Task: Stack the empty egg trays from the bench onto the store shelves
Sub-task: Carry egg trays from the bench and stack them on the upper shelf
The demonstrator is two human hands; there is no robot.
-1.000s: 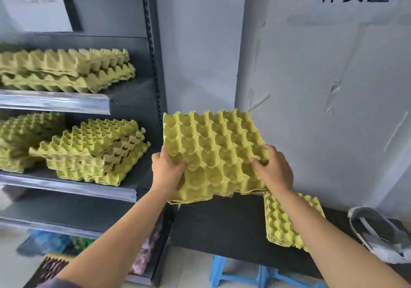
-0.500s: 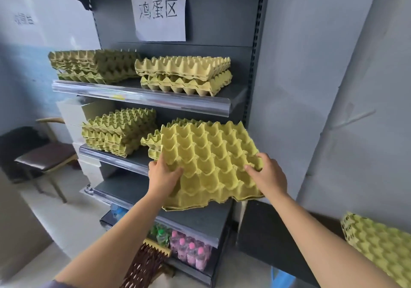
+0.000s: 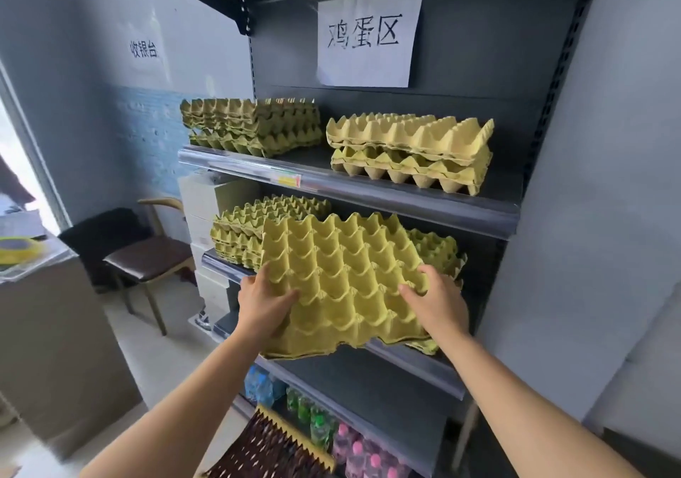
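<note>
Four tray stacks [image 3: 254,127] stand on two shelves [image 3: 368,190], two apiece. Two hands, left hand [image 3: 263,302] and right hand [image 3: 438,304], grip one held tray bundle [image 3: 342,274]. One chair [image 3: 147,256], two paper signs [image 3: 368,35].

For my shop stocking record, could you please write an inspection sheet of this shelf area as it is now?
Surface: dark metal shelves, four tray stacks on two of them.
Job's things: one yellow egg tray, tilted, held before the second shelf.
Clutter: drink bottles on the lowest shelf.
Hands: left hand and right hand each grip the tray's near end.
Cables: nothing seen.
Surroundings: paper sign on the back panel, chair at left.
</note>
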